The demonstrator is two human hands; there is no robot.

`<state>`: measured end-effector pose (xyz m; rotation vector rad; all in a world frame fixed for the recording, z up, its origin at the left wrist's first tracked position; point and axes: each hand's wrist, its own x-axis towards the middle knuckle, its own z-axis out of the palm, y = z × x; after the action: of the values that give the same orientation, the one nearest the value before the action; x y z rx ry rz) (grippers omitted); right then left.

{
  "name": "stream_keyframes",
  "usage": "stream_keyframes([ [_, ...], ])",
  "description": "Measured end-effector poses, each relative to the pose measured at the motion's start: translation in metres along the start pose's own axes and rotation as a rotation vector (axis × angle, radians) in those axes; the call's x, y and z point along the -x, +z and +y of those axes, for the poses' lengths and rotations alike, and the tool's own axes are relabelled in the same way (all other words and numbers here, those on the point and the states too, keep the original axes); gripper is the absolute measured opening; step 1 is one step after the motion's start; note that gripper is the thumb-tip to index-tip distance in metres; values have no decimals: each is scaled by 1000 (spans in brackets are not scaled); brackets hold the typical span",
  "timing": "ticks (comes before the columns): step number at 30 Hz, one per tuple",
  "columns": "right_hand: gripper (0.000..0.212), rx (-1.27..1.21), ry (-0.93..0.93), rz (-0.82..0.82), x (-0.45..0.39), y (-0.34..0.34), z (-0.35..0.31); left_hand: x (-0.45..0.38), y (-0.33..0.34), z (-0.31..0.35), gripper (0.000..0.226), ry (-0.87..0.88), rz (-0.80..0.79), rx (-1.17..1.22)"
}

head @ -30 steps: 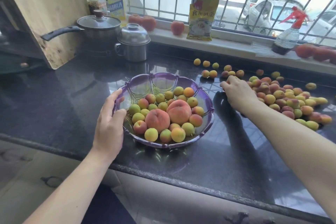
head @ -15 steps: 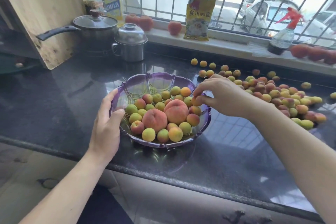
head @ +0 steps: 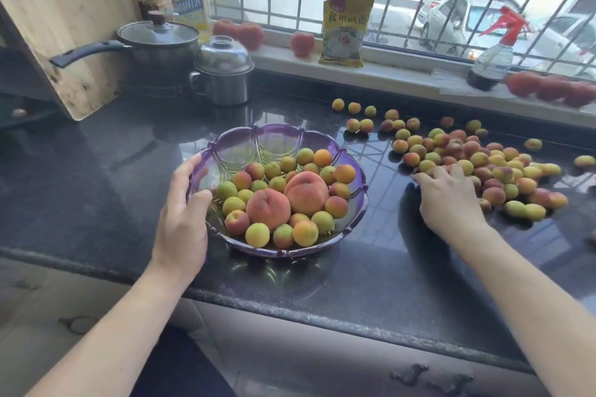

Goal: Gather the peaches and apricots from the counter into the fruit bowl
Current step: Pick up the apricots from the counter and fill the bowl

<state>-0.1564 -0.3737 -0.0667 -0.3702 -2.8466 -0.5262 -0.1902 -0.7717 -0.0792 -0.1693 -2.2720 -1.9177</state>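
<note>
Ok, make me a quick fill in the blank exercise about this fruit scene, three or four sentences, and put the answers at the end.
1. The left hand grips the rim of the ____ fruit bowl.
2. The right hand rests on the pile of loose ____ on the counter.
3. The number of large peaches lying in the bowl is ____.
4. The spray bottle on the sill has a ____ trigger head.

Missing words: purple; apricots; two; red
</note>
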Motion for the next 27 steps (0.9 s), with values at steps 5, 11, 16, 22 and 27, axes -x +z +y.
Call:
stream_keyframes([
  [5,24,-247,36,70,-12,-12,0,3,1,4,61,-6,7,-11],
  [11,24,-999,-97,94,-45,-92,-60,4,2,2,71,-4,-29,-64],
  [16,21,-738,-195,-10,-57,-79,-94,2,0,-1,74,-10,-20,-27],
  [22,23,-1021,-35,92,-57,-76,-82,2,0,4,69,-33,-26,11],
  [27,26,-1008,241,3,-67,-32,-51,-1,1,6,72,-34,8,95],
])
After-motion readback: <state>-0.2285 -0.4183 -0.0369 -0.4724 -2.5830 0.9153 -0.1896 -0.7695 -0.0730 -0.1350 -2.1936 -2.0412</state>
